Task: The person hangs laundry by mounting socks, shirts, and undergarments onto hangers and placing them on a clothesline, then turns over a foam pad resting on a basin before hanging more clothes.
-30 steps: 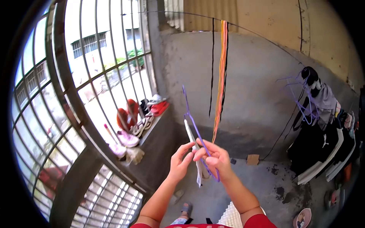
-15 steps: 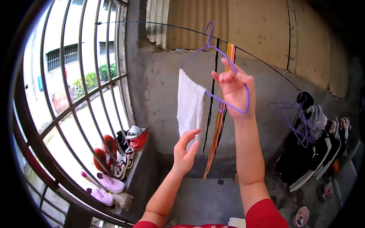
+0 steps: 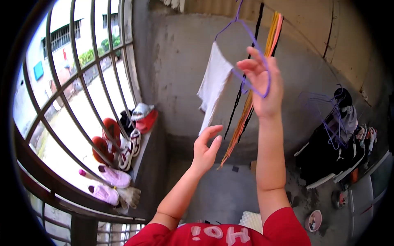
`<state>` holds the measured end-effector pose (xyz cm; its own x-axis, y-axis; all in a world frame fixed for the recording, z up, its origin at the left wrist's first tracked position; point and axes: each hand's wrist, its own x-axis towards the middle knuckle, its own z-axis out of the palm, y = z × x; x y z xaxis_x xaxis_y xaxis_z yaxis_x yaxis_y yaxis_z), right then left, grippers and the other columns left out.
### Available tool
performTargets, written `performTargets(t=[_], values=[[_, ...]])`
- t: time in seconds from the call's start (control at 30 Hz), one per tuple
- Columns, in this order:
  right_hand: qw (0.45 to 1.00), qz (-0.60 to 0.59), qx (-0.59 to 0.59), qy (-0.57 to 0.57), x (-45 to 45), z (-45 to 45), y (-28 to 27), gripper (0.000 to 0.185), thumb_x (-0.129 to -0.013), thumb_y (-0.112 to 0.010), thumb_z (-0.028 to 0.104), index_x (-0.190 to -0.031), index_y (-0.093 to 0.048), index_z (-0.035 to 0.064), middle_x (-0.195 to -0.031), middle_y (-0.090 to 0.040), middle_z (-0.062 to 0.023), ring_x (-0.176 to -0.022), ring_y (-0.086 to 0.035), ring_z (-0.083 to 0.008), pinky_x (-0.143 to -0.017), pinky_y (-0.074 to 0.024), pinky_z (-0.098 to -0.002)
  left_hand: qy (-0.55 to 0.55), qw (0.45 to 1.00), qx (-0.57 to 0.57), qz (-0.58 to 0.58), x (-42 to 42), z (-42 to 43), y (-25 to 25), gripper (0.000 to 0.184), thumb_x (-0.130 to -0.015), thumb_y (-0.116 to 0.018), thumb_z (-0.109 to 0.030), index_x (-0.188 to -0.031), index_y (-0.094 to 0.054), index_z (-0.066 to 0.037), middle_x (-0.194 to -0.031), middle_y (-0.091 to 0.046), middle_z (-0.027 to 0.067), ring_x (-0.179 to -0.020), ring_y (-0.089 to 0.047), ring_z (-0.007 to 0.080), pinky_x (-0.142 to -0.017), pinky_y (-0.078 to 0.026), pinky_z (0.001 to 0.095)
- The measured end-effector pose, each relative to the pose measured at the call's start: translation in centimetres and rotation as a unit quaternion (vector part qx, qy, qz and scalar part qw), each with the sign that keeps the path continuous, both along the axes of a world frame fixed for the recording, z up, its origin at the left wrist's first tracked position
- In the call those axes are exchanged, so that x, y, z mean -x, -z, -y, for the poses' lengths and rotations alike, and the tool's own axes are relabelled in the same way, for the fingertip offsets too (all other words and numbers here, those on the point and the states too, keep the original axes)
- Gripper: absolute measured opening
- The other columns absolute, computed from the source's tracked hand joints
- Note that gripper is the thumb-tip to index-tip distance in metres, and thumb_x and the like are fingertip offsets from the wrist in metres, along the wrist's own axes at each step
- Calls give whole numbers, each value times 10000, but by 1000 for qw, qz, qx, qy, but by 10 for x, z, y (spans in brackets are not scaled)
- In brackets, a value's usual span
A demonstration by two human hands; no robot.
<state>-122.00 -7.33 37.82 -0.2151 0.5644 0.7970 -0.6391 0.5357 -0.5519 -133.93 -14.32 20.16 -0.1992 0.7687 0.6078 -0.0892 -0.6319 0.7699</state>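
A purple wire hanger (image 3: 266,67) hangs near the top, its hook cut off by the view's edge. Over its lower bar drapes a white cloth (image 3: 215,78), narrowing to a point at the bottom. My right hand (image 3: 266,90) is raised at the hanger's right end, palm showing, fingers apart and slightly bent. The hanger's wire crosses in front of the palm; whether they touch I cannot tell. Just below and right of the cloth's lower tip is my left hand (image 3: 205,151), thumb and fingers apart, with nothing in it.
Long yellow, pink and black strips (image 3: 246,110) dangle from a line behind my right hand. Barred window (image 3: 61,90) at left; shoes (image 3: 113,178) and a glove (image 3: 130,197) along its ledge. Hanging dark clothes (image 3: 320,160), purple hangers (image 3: 328,110) and a pink basin (image 3: 314,221) at right.
The view has tipped downward, so the hanger sits higher and its hook is out of view. My left hand now appears clear of the cloth's lower end. The cloth hangs more slanted.
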Motion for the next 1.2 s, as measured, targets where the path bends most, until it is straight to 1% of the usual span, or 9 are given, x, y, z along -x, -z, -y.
performTargets(t=[0.1,0.27,0.37,0.43,0.47,0.7,0.77,0.97,1.2], values=[[974,-21,22,226,-25,22,43,359,-932,-421,221,-1127,-538,-57,-1008,-607,-116,-982,-559,-197,-910,-399,-344,7,997,50,-58,-2,9,31,261,-877,-498,-37,-1126,-538,29,-1087,-592,84,-1073,-531,157,-935,-386,276],[936,69,75,338,-60,39,163,269,-924,-452,159,-1087,-576,-16,-1011,-613,-93,-975,-552,-149,-894,-409,-311,33,988,143,-55,-8,32,110,244,-881,-514,-51,-1116,-550,7,-1079,-598,72,-1041,-546,142,-911,-406,268],[885,195,328,268,-117,148,306,189,-901,-515,86,-1054,-580,-4,-953,-628,-55,-897,-578,-116,-817,-443,-242,94,956,260,-102,-47,75,170,233,-886,-523,-63,-1108,-552,2,-1051,-604,60,-1010,-552,132,-874,-428,264],[874,188,364,261,-134,186,340,183,-895,-527,58,-1061,-577,-2,-946,-631,-54,-889,-584,-106,-787,-451,-221,116,946,279,-118,-51,92,194,228,-886,-525,-66,-1101,-554,3,-1039,-605,58,-989,-556,130,-861,-433,261],[818,235,440,287,-165,253,386,184,-889,-535,48,-1061,-579,-2,-955,-633,-59,-893,-588,-106,-773,-460,-217,162,929,300,-142,-79,116,200,222,-886,-527,-69,-1094,-555,5,-1028,-606,56,-968,-559,127,-848,-438,259],[690,144,522,480,-273,526,523,192,-829,-515,-5,-1000,-601,-10,-913,-629,-73,-801,-595,-134,-727,-490,-252,282,875,286,-272,-173,227,242,228,-867,-546,-75,-1075,-560,16,-970,-615,61,-883,-573,115,-779,-457,248],[596,51,559,574,-286,631,551,198,-817,-505,-5,-986,-608,-6,-893,-629,-70,-778,-593,-136,-697,-484,-251,335,831,307,-320,-212,281,267,256,-841,-571,-78,-1080,-560,11,-979,-616,67,-853,-575,117,-747,-465,252],[438,-93,661,603,-322,824,574,176,-799,-563,98,-946,-610,14,-856,-631,-51,-714,-591,-123,-623,-446,-232,400,786,236,-408,-312,417,298,311,-814,-588,-66,-1118,-548,-17,-1027,-594,126,-809,-597,162,-702,-496,274],[422,-100,673,598,-361,877,611,182,-791,-571,112,-943,-608,19,-841,-630,-40,-714,-594,-121,-621,-448,-238,418,757,209,-456,-355,458,329,353,-803,-619,-86,-1144,-544,-36,-1051,-607,124,-829,-592,156,-717,-489,293]])
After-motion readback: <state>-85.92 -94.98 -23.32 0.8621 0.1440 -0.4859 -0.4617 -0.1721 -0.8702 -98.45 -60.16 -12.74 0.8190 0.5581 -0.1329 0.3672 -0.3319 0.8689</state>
